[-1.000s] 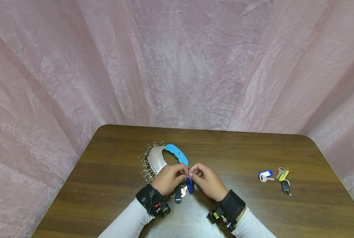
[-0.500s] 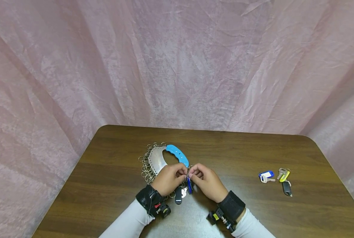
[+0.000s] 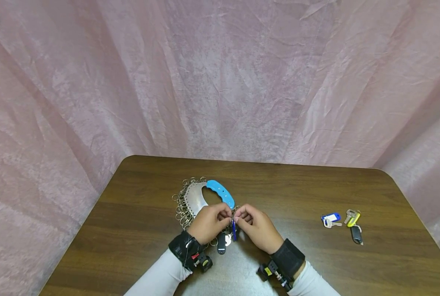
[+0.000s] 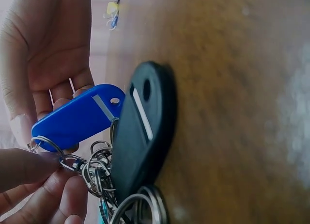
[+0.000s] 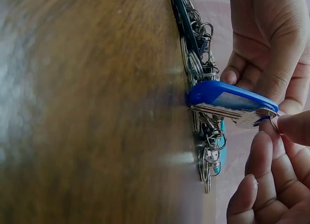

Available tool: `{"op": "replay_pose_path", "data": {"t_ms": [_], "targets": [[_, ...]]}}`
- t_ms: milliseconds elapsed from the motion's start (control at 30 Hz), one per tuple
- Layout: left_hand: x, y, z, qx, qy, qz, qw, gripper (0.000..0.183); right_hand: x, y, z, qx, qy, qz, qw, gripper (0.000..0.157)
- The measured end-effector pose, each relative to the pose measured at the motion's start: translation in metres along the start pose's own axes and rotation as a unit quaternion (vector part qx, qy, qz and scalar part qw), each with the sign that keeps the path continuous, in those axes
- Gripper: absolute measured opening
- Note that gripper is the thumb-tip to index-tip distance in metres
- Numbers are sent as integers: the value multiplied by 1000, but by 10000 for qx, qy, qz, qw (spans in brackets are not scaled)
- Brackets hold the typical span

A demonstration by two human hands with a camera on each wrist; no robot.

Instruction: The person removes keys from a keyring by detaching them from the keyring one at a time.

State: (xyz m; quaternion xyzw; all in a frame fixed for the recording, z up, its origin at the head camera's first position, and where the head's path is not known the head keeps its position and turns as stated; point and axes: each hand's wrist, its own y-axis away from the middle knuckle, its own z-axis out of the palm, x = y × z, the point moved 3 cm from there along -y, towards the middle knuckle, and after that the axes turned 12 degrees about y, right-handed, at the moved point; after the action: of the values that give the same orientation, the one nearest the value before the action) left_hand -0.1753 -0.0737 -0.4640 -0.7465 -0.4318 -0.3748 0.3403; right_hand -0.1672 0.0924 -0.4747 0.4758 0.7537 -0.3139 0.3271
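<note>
A metal key holder plate [image 3: 195, 197] fringed with rings and swivel clasps lies on the table, its light-blue handle [image 3: 220, 191] toward the back. At its near right end both hands work close together. My left hand [image 3: 209, 222] pinches a metal clasp [image 4: 75, 163] of the holder between thumb and finger. My right hand [image 3: 258, 228] pinches the split ring [image 5: 273, 121] of a blue key tag [image 5: 237, 94], right at that clasp. A key [image 5: 232, 115] hangs alongside the blue tag. Beside it in the left wrist view is a black key tag [image 4: 145, 132].
To the right on the brown table [image 3: 279, 185] lie a blue tag with a key [image 3: 331, 218], a yellow tag [image 3: 353, 219] with a key, and a black tag [image 3: 356, 234]. A pink curtain [image 3: 220, 82] hangs behind the table.
The blue key tag has turned more edge-on and shifted slightly left under the fingers. Both hands stay in nearly the same place.
</note>
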Motion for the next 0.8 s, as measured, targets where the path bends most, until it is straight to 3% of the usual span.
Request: {"op": "replay_pose_path", "data": {"t_ms": [800], "targets": [[-3,0,2,47,45,-268,9996,11,0,0,-1,-69,78,111,9999,9]]}}
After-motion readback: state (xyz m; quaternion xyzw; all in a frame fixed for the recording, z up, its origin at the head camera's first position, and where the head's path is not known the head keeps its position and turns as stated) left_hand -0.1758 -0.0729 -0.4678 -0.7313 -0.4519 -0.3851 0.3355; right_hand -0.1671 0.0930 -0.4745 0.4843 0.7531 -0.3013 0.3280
